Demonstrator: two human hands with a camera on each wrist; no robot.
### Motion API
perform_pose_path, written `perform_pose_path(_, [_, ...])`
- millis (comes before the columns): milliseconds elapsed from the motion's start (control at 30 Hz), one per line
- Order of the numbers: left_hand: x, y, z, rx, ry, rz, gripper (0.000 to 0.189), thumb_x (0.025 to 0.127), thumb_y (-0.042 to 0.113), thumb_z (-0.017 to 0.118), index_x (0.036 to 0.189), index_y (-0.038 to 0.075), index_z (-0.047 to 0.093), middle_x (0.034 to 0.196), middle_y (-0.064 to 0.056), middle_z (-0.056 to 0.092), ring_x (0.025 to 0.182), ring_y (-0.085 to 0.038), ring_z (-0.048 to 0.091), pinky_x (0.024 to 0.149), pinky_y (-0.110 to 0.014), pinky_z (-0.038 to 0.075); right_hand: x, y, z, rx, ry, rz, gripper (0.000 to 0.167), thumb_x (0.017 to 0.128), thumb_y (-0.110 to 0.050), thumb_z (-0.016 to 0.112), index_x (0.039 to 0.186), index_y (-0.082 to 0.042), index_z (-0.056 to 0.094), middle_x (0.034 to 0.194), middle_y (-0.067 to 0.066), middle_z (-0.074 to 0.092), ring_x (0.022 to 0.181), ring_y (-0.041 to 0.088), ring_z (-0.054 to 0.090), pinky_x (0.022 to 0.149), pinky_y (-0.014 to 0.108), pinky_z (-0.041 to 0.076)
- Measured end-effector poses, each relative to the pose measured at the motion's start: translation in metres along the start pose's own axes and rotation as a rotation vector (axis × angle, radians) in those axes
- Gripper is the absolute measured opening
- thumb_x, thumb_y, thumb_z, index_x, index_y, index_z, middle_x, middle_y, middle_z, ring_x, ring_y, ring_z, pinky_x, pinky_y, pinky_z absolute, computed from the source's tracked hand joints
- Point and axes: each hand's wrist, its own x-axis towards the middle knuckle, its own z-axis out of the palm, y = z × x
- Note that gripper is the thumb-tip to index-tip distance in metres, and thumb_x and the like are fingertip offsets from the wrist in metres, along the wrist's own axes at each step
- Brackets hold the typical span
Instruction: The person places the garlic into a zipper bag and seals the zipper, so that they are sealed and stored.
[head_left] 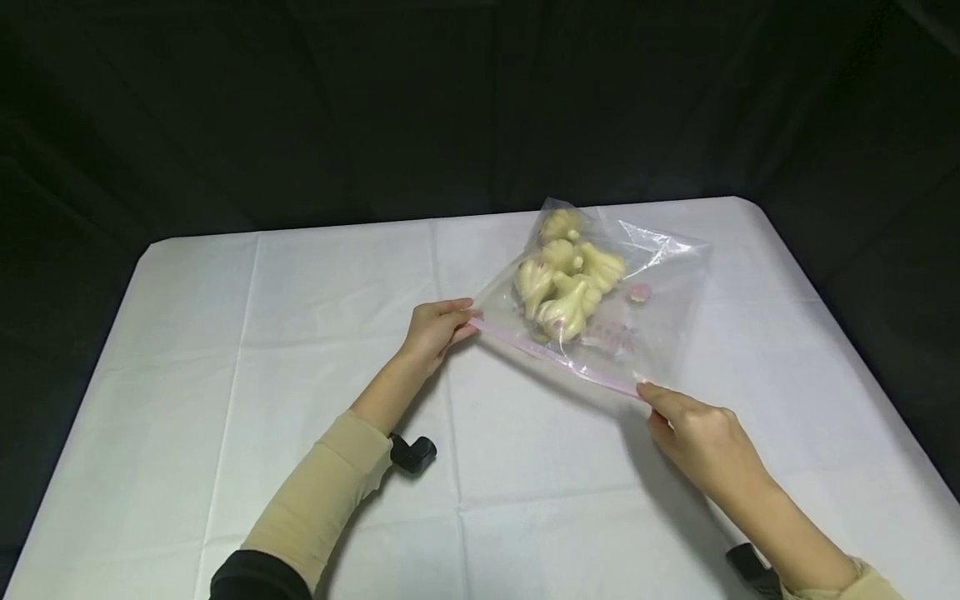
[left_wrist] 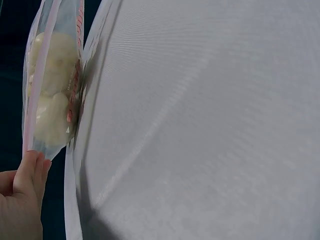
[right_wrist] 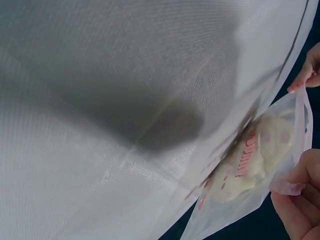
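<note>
A clear zip bag (head_left: 667,275) with a pink seal strip (head_left: 555,357) holds several garlic bulbs (head_left: 566,308), bunched toward its left side. My left hand (head_left: 438,333) pinches the left end of the strip. At the strip's right end, my right hand (head_left: 701,433) grips the corner between thumb and fingers. The strip is stretched straight between both hands, raised off the cloth on the near side. In the right wrist view, red print (right_wrist: 246,155) shows on the bag's underside, and thumb and fingers pinch the pink edge.
A white cloth (head_left: 337,375) with fold creases covers the table. Dark curtain (head_left: 450,108) hangs behind the far table edge. Black wrist-worn devices (head_left: 412,454) stick out beside both forearms.
</note>
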Motion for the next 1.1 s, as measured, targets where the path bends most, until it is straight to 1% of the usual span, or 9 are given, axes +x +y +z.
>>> perform_pose_path(133, [-0.002,0.0,-0.001,0.022,-0.01,0.009,0.036,0.098,-0.004,0.05,0.133,-0.01,0.051,0.125,-0.027,0.059,0.066,-0.001,0.066,0.072,-0.013,0.053,-0.001,0.002,-0.003,0.005,0.004,-0.002,0.038,0.063,0.013,0.065,0.1,0.007,0.07,0.094,0.017,0.072,0.078,0.032,0.071,0.059,0.039,0.056])
perform_pose_path(267, [-0.005,0.0,-0.003,0.042,-0.011,0.03,0.036,0.098,-0.003,0.05,0.134,-0.01,0.051,0.125,-0.027,0.059,0.065,0.0,0.067,0.071,-0.012,0.053,0.001,0.005,-0.005,-0.027,0.064,-0.018,0.019,0.088,-0.007,0.057,0.093,0.006,0.071,0.087,0.017,0.072,0.071,0.032,0.07,0.055,0.039,0.055])
perform_pose_path(400, [-0.004,-0.002,-0.004,0.101,0.003,0.072,0.037,0.098,-0.001,0.052,0.134,-0.009,0.051,0.123,-0.026,0.061,0.075,-0.005,0.069,0.074,-0.014,0.053,0.003,0.006,-0.004,-0.074,0.146,-0.016,0.054,0.105,-0.034,0.04,0.088,0.005,0.072,0.079,0.016,0.072,0.063,0.032,0.069,0.049,0.04,0.054])
perform_pose_path(467, [-0.003,-0.005,-0.004,0.236,0.025,0.184,0.038,0.097,0.001,0.054,0.134,-0.009,0.051,0.122,-0.025,0.061,0.088,-0.013,0.07,0.078,-0.017,0.054,0.004,0.006,-0.005,-0.085,0.165,-0.01,0.057,0.104,-0.039,0.041,0.086,0.005,0.072,0.077,0.016,0.072,0.062,0.031,0.069,0.049,0.04,0.053])
perform_pose_path(700, [-0.015,-0.009,0.013,0.759,0.132,0.873,0.041,0.091,0.004,0.066,0.128,-0.011,0.056,0.125,-0.028,0.059,0.113,-0.038,0.06,0.094,-0.036,0.051,0.001,0.005,-0.007,-0.067,0.201,0.01,0.058,0.102,-0.042,0.045,0.083,0.005,0.072,0.073,0.015,0.071,0.06,0.031,0.069,0.049,0.041,0.053])
perform_pose_path(767, [-0.022,-0.008,0.025,0.813,0.052,0.978,0.042,0.088,0.008,0.07,0.126,-0.007,0.06,0.123,-0.024,0.061,0.113,-0.036,0.061,0.097,-0.035,0.049,0.0,0.005,-0.008,-0.062,0.198,0.017,0.057,0.103,-0.04,0.043,0.084,0.006,0.072,0.075,0.015,0.071,0.062,0.031,0.069,0.05,0.041,0.053])
perform_pose_path(900, [-0.037,-0.007,0.052,0.848,-0.251,1.117,0.041,0.082,0.01,0.077,0.119,-0.003,0.066,0.119,-0.017,0.066,0.113,-0.028,0.062,0.101,-0.025,0.044,0.0,0.003,-0.009,-0.056,0.192,0.031,0.058,0.105,-0.037,0.039,0.087,0.007,0.073,0.079,0.016,0.072,0.064,0.032,0.069,0.05,0.04,0.053])
perform_pose_path(1000, [-0.043,-0.009,0.073,0.833,-0.468,1.124,0.04,0.08,0.011,0.08,0.117,-0.002,0.069,0.116,-0.012,0.069,0.111,-0.021,0.064,0.097,-0.015,0.043,0.001,0.002,-0.009,-0.044,0.19,0.042,0.058,0.104,-0.038,0.039,0.087,0.006,0.073,0.08,0.015,0.072,0.065,0.031,0.07,0.051,0.04,0.054])
perform_pose_path(1100, [-0.045,-0.014,0.091,0.837,-0.589,1.083,0.04,0.078,0.013,0.082,0.115,0.0,0.071,0.113,-0.01,0.07,0.108,-0.016,0.065,0.092,-0.009,0.043,0.003,0.0,-0.009,-0.034,0.193,0.047,0.058,0.104,-0.039,0.04,0.085,0.006,0.074,0.079,0.015,0.072,0.064,0.031,0.07,0.052,0.039,0.054])
